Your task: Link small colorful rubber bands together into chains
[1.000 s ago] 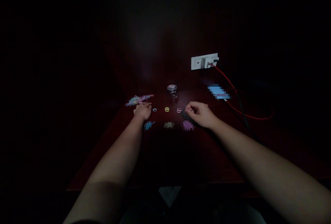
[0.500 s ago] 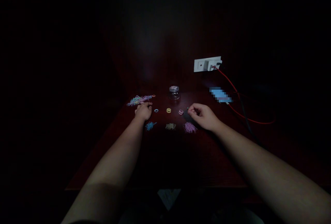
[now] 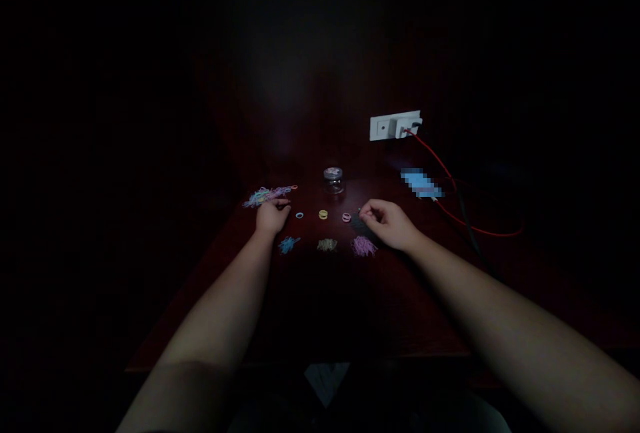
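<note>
My left hand (image 3: pixel 273 217) rests on the dark red table beside a mixed pile of coloured rubber bands (image 3: pixel 260 197). Its index finger and thumb are stretched apart, while the other fingers are partly hidden. My right hand (image 3: pixel 390 223) is closed in a pinch to the right of some pink rings (image 3: pixel 347 217); whatever the fingertips hold is too small to make out. A blue ring (image 3: pixel 299 215) and yellow rings (image 3: pixel 323 215) lie between the hands. Nearer me are small heaps of blue bands (image 3: pixel 288 245), yellowish bands (image 3: pixel 327 245) and purple bands (image 3: pixel 363 246).
Behind the rings stands a clear lidded jar (image 3: pixel 333 181). At the right lies a phone (image 3: pixel 421 183), its red cable (image 3: pixel 440 159) running to a charger in the wall socket (image 3: pixel 381 128). The table's front edge (image 3: pixel 280 364) crosses below my forearms.
The whole view has shifted slightly. My left thumb and index finger show a little more apart; my right hand keeps its pinch in nearly the same place.
</note>
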Action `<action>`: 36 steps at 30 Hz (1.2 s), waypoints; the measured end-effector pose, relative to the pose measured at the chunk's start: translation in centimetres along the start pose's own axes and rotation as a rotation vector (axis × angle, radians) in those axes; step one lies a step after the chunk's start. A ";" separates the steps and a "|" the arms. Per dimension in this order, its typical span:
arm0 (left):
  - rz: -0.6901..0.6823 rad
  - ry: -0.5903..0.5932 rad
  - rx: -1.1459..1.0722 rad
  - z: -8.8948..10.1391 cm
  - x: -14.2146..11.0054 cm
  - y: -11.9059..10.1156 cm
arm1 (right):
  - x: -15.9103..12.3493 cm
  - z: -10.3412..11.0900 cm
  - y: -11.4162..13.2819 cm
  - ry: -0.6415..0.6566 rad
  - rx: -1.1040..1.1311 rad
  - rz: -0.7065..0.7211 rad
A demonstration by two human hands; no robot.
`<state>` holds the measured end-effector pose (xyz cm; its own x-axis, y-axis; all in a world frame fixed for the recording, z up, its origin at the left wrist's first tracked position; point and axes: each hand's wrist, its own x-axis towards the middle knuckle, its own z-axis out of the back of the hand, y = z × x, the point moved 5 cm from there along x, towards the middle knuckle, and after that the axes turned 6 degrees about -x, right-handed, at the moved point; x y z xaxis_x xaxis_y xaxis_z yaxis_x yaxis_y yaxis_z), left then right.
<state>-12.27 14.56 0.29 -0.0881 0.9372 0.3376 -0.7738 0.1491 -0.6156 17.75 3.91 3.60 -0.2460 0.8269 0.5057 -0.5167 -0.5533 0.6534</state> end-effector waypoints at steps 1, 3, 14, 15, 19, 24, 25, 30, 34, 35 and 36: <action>-0.019 -0.027 -0.063 0.3 -0.2 -0.3 | 0.0 0.1 0.1 -0.005 -0.012 0.000; -0.064 -0.105 -0.241 0.8 -0.8 -1.1 | 0.0 0.2 0.4 -0.011 -0.040 0.002; -0.479 -0.095 -0.595 -0.1 -6.8 -10.8 | -0.1 -0.5 0.6 0.013 0.038 -0.013; -0.509 -0.082 -0.589 0.0 -7.3 -11.5 | -0.1 -0.5 0.6 0.017 0.051 -0.011; -0.580 -0.013 -0.568 0.1 -9.1 -13.6 | -0.2 -0.6 1.4 0.046 0.073 0.043; -0.589 0.073 -0.588 -0.4 -9.9 -14.5 | -0.2 -0.1 2.5 -0.006 0.031 0.129; -0.588 0.077 -0.592 -0.5 -10.0 -14.5 | -0.2 0.0 2.6 -0.024 0.015 0.138; -0.606 0.104 -0.579 -0.8 -10.0 -14.5 | -0.2 0.2 2.4 -0.042 -0.004 0.116; -0.619 0.111 -0.555 -1.2 -10.0 -14.6 | -0.3 0.2 2.4 -0.038 -0.017 0.129; -0.621 0.109 -0.555 -1.2 -10.0 -14.6 | -0.3 0.2 2.4 -0.039 -0.021 0.128; -0.623 0.109 -0.555 -1.3 -10.1 -14.6 | -0.3 0.2 2.4 -0.039 -0.025 0.124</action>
<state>0.78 3.37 4.96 0.3363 0.6527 0.6788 -0.2373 0.7563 -0.6097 16.75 2.34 5.18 -0.2773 0.7475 0.6036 -0.5046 -0.6479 0.5706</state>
